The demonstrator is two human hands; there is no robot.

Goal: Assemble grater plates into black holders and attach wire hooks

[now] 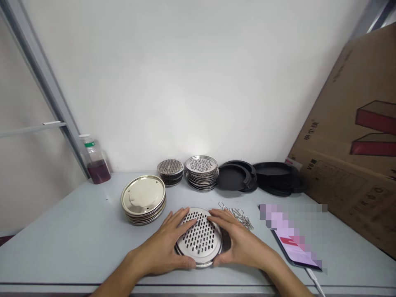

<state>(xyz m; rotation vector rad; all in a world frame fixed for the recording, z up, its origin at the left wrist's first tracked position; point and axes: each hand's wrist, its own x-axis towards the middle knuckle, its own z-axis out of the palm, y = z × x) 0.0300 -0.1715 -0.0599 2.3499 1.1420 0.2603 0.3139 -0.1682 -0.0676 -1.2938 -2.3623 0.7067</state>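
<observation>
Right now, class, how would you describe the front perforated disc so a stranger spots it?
On the grey table, look towards the near edge, centre. The perforated disc sits there; unlike the perforated stacks behind, it alone lies between the left hand and right hand.

Desk [62, 235]: perforated plate [201, 237] near front edge, centre; left hand [167, 241] on its left side, right hand [239, 239] on its right. Behind-left of it: plate stack [143, 198].

Rear row before wall [201, 82], left to right: bottle [98, 165] at far left; small perforated stack [170, 172]; taller perforated stack [201, 173]; first pan group [233, 177]; second pan group [275, 177], just beside carton [349, 165], which occupies the right side.

Behind right hand: loose pile of metal clips [238, 216], in front of first pan group. Right of right hand: phone [293, 247]; cable [315, 282] runs from its near end over front edge.
</observation>
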